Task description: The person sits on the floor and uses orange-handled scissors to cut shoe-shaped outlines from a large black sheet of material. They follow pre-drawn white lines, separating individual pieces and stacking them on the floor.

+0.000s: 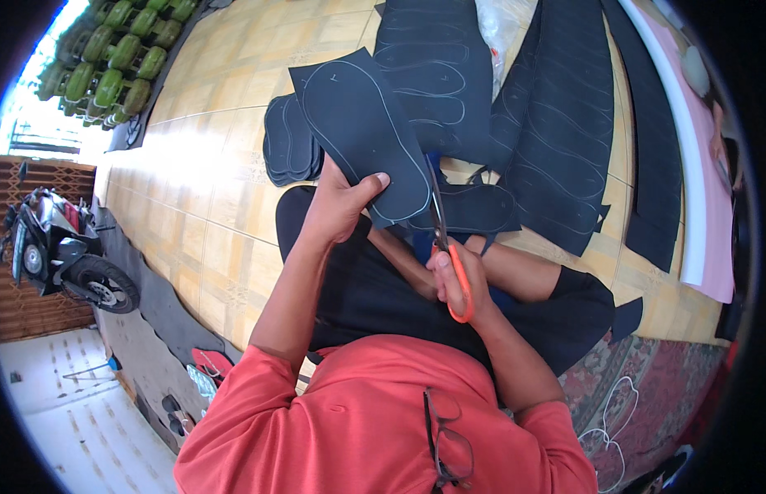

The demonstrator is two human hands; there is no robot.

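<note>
My left hand [347, 202] grips a black foam sheet piece [358, 123] by its lower left side, thumb on top. A pale line in the shape of a shoe sole is drawn on it. In my right hand [465, 276] is a pair of scissors [459, 284] with orange handles. Their blades point away from me and lie along the sheet piece's right edge; whether they bite into it I cannot tell. Behind the left hand lies a stack of cut black soles [286, 148]. Another black piece with a sole outline [474, 207] rests just beyond the right hand.
Large black sheets with drawn outlines [432, 66] [560, 123] spread over the tiled floor [218, 198] ahead. White and pink rolls [688, 165] lie at the right. A patterned carpet [638, 370] with a white cable [618, 428] is at lower right. A motorcycle [66, 255] stands far left.
</note>
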